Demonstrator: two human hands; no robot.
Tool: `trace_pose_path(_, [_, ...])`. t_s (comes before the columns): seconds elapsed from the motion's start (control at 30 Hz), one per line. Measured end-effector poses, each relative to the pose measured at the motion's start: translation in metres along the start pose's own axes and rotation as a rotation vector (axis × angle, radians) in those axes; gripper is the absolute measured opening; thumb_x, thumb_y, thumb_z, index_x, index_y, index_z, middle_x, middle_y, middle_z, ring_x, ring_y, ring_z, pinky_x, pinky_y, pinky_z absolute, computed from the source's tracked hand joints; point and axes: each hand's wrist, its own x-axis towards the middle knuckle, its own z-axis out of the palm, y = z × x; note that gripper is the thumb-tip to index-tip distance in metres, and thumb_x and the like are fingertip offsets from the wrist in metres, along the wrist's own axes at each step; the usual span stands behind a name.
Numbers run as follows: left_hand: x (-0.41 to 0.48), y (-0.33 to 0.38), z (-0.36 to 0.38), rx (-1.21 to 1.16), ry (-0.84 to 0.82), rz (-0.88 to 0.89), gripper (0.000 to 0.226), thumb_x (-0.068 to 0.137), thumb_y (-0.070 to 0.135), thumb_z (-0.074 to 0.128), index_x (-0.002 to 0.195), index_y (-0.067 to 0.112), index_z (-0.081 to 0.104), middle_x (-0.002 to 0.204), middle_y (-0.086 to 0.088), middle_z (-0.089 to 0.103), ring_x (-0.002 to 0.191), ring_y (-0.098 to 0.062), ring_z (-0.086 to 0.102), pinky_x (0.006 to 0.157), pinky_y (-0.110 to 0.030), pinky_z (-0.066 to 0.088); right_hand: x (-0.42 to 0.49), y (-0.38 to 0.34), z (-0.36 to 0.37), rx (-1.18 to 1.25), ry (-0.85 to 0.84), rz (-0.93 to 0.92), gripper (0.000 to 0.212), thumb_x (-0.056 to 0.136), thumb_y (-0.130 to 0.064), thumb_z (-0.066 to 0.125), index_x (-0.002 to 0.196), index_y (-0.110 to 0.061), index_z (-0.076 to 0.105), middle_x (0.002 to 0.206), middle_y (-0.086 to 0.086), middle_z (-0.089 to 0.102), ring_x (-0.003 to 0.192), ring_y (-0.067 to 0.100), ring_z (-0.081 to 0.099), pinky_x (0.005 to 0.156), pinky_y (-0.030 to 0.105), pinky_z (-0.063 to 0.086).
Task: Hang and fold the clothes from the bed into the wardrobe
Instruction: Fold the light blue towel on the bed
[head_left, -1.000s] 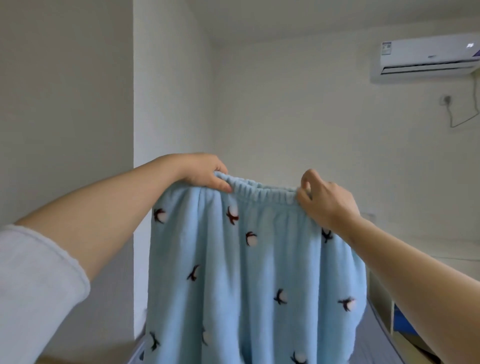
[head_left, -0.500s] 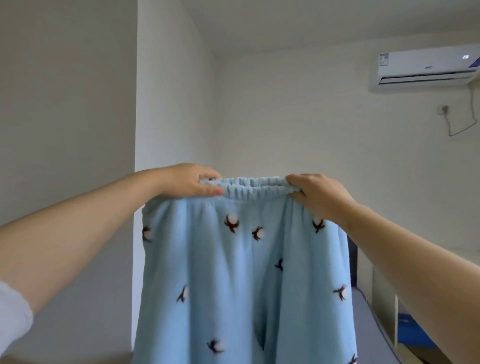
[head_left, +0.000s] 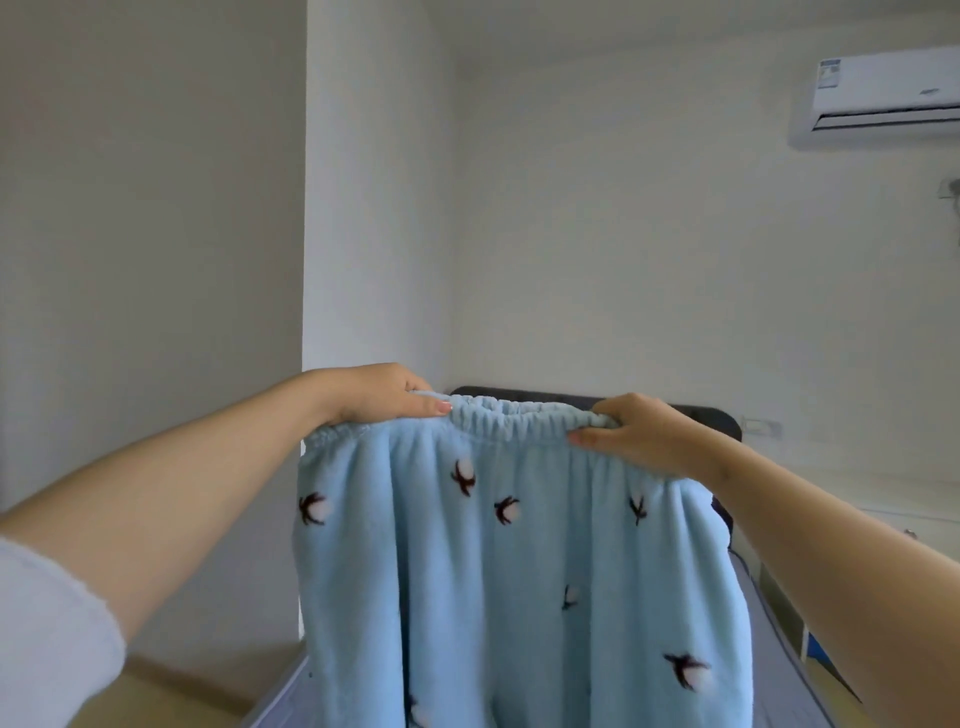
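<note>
Garment: The light blue fleece trousers (head_left: 519, 571), sprinkled with small dark-and-white cotton-boll motifs, are up in the air in front of the person, held by the top edge alone.
Waistband: The gathered elastic waistband (head_left: 514, 418) runs almost level from one hand to the other. The stretch between them is drawn fairly straight. Outside each hand the fabric droops away lower.
Left hand: The left hand (head_left: 382, 392) grips the waistband towards its left end. Its fingers are curled over the top edge and the thumb lies along the front. The bare forearm reaches out from a white sleeve (head_left: 47, 639) at the lower left.
Right hand: The right hand (head_left: 641, 434) clamps the waistband towards the right end, fingers hooked over the top and thumb pressed on the near side. It sits a touch lower than the left.
Drop: From both grips the cloth falls in soft folds, straight down and out of the bottom of the view. The hems cannot be seen.
Bed: A grey-covered bed (head_left: 774, 675) lies under and behind the hanging cloth. I cannot tell whether the legs touch it. Its dark padded headboard (head_left: 701, 418) peeps out just behind the waistband and the right hand.
Room: Pale walls surround them, and a white wall-mounted air conditioner (head_left: 883, 93) sits high on the right, well apart from the hands.
</note>
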Motion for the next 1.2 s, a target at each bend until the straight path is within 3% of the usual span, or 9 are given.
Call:
trace_pose_path(0.27, [-0.015, -0.065, -0.053, -0.215, 0.052, -0.011, 0.038, 0.07, 0.057, 0.061, 0.067, 0.02, 0.068, 0.068, 0.008, 0.07, 0.063, -0.007, 0.064, 0.063, -0.022, 0.048, 0.029, -0.066, 0.022, 0.465, -0.028, 0.16, 0.021, 0.077, -0.038, 0.071, 0.077, -0.017, 0.069, 0.074, -0.001, 0.07, 0.068, 0.013, 0.067, 0.06, 0.024, 0.052])
trace_pose_path(0.4, [-0.016, -0.093, -0.091, -0.402, 0.201, 0.043, 0.034, 0.079, 0.046, 0.062, 0.076, 0.013, 0.068, 0.072, 0.001, 0.071, 0.063, -0.012, 0.065, 0.061, -0.022, 0.049, 0.056, -0.113, 0.02, 0.303, 0.245, 0.137, 0.029, 0.076, -0.036, 0.073, 0.063, -0.015, 0.058, 0.062, -0.002, 0.056, 0.059, 0.011, 0.051, 0.051, 0.023, 0.04])
trace_pose_path(0.53, [-0.004, -0.107, -0.126, -0.488, 0.64, 0.276, 0.036, 0.085, 0.043, 0.06, 0.07, 0.011, 0.053, 0.062, -0.002, 0.046, 0.058, -0.014, 0.042, 0.057, -0.024, 0.036, 0.079, -0.151, 0.01, 0.321, 0.688, 0.025, 0.033, 0.075, -0.038, 0.072, 0.06, -0.017, 0.052, 0.055, -0.007, 0.044, 0.052, 0.006, 0.04, 0.042, 0.013, 0.031])
trace_pose_path(0.63, [0.002, -0.119, -0.132, -0.207, 0.862, 0.395, 0.032, 0.084, 0.045, 0.061, 0.075, 0.015, 0.056, 0.06, 0.005, 0.051, 0.055, -0.006, 0.046, 0.056, -0.021, 0.038, 0.085, -0.166, 0.012, 0.161, 0.826, 0.002, 0.028, 0.076, -0.045, 0.068, 0.065, -0.025, 0.053, 0.059, -0.012, 0.051, 0.057, 0.001, 0.045, 0.049, 0.022, 0.035])
trace_pose_path(0.73, [0.002, -0.136, -0.111, 0.295, 0.442, 0.326, 0.024, 0.079, 0.052, 0.064, 0.078, 0.03, 0.055, 0.074, 0.008, 0.059, 0.074, -0.016, 0.054, 0.065, -0.027, 0.04, 0.078, -0.16, 0.034, -0.195, 0.502, 0.091, 0.028, 0.078, -0.052, 0.063, 0.078, -0.024, 0.056, 0.067, -0.011, 0.051, 0.062, 0.011, 0.047, 0.05, 0.025, 0.029])
trace_pose_path(0.83, [-0.007, -0.153, -0.077, 0.239, 0.098, 0.235, 0.019, 0.079, 0.05, 0.064, 0.068, 0.035, 0.059, 0.071, 0.019, 0.059, 0.073, -0.004, 0.056, 0.062, -0.018, 0.04, 0.058, -0.144, 0.077, -0.394, 0.241, 0.149, 0.033, 0.082, -0.055, 0.055, 0.074, -0.023, 0.053, 0.066, -0.012, 0.046, 0.07, 0.019, 0.047, 0.05, 0.025, 0.027])
trace_pose_path(0.97, [-0.024, -0.164, -0.036, -0.19, -0.071, 0.054, 0.034, 0.083, 0.046, 0.063, 0.055, 0.027, 0.062, 0.054, 0.018, 0.057, 0.051, 0.002, 0.051, 0.052, -0.01, 0.039, 0.03, -0.132, 0.113, 0.099, -0.052, 0.32, 0.035, 0.081, -0.044, 0.062, 0.06, -0.018, 0.052, 0.06, -0.006, 0.054, 0.061, 0.015, 0.053, 0.056, 0.025, 0.04])
trace_pose_path(1.13, [-0.029, -0.144, 0.009, -0.628, -0.072, -0.289, 0.029, 0.087, 0.035, 0.06, 0.093, 0.009, 0.068, 0.098, -0.009, 0.07, 0.085, -0.022, 0.066, 0.08, -0.03, 0.052, 0.017, -0.138, 0.121, 0.668, -0.216, 0.652, 0.028, 0.086, -0.027, 0.064, 0.097, -0.002, 0.068, 0.086, 0.013, 0.073, 0.076, 0.026, 0.07, 0.067, 0.035, 0.057])
trace_pose_path(1.2, [-0.027, -0.126, 0.026, -0.662, 0.009, -0.329, 0.029, 0.088, 0.037, 0.059, 0.097, 0.01, 0.063, 0.096, -0.009, 0.065, 0.088, -0.025, 0.062, 0.076, -0.029, 0.048, 0.017, -0.142, 0.126, 0.796, -0.192, 0.693, 0.026, 0.089, -0.023, 0.059, 0.096, 0.001, 0.067, 0.083, 0.013, 0.072, 0.069, 0.024, 0.068, 0.063, 0.03, 0.056])
